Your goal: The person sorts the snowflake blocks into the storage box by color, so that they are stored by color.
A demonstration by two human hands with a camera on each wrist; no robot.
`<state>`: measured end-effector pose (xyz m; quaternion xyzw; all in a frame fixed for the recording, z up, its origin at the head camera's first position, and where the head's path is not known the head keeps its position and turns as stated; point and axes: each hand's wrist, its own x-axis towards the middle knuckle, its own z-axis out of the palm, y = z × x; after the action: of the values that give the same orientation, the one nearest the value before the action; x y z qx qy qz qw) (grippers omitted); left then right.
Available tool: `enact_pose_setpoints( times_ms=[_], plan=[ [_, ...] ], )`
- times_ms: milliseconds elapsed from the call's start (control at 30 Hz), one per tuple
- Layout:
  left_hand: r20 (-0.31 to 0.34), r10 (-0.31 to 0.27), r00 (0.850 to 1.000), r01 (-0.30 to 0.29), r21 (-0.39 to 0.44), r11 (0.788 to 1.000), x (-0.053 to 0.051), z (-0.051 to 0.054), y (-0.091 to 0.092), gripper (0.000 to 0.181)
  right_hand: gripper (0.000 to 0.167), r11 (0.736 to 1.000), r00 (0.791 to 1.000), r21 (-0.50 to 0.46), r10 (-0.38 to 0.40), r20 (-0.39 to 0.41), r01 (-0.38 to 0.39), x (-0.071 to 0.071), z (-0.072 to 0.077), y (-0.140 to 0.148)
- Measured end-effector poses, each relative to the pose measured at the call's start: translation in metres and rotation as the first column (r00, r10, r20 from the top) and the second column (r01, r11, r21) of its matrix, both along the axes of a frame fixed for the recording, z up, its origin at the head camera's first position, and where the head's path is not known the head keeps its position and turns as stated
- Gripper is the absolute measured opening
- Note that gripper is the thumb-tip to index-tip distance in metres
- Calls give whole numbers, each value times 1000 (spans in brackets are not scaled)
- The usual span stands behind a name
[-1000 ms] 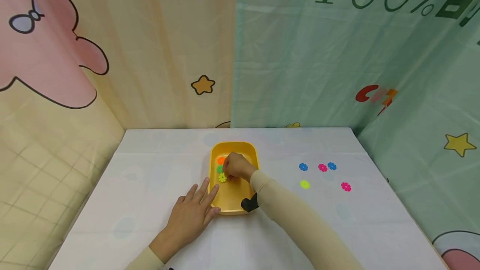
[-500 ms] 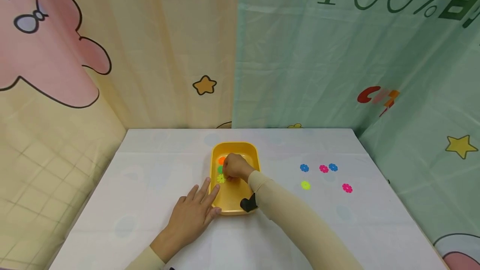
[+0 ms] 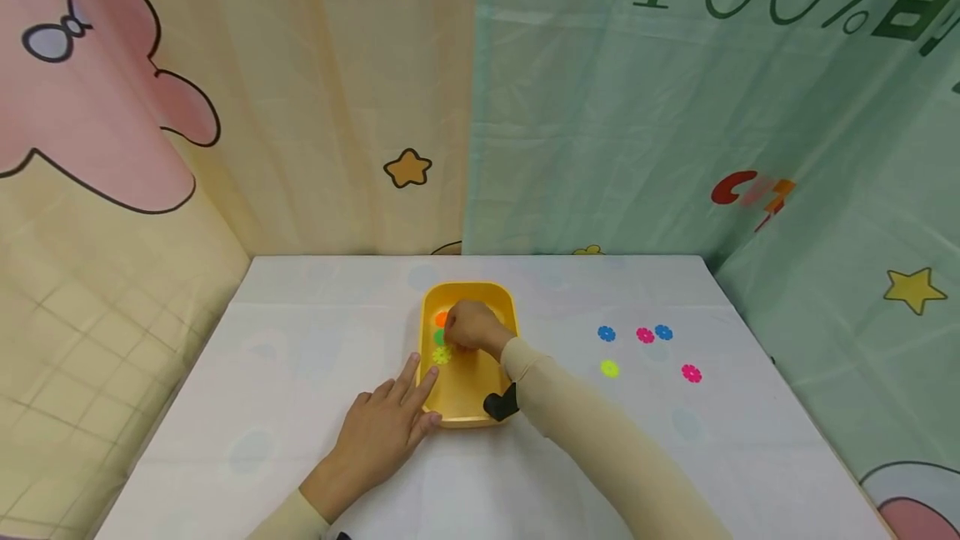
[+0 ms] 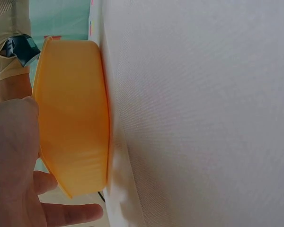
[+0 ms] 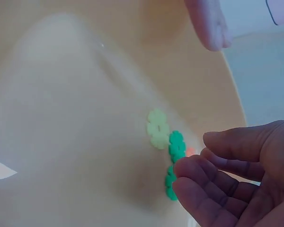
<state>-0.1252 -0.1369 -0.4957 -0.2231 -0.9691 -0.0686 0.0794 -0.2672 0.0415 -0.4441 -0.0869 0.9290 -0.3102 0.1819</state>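
Observation:
A yellow tray stands on the white table. My left hand lies at its near left side, fingers spread and fingertips touching the rim; the left wrist view shows the thumb at the tray wall. My right hand is inside the tray, fingers loosely bent. Beside its fingertips lie flower-shaped plastic pieces: a yellow one, a green one, and a second green one partly hidden behind the fingers. An orange piece lies further back. No piece shows between thumb and fingers.
Right of the tray, more flower pieces lie spread out: a blue one, a pink one beside another blue one, a yellow-green one and a second pink one. Printed curtains hang behind the table.
The yellow piece in the tray has shifted slightly left, toward the tray's wall. Both hands stay in nearly the same place.

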Motion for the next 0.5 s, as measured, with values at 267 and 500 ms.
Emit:
enact_pose_setpoints(
  times_ms=[267,500],
  plan=[
    [-6,-1,1000,1,5,1000,0,1,-1,63,7,993,999,-114,-23,-31,19,-1,11,24],
    [25,7,1000,-7,21,1000,1,2,-1,64,8,983,995,-181,-51,-87,35,2,27,59]
  ],
)
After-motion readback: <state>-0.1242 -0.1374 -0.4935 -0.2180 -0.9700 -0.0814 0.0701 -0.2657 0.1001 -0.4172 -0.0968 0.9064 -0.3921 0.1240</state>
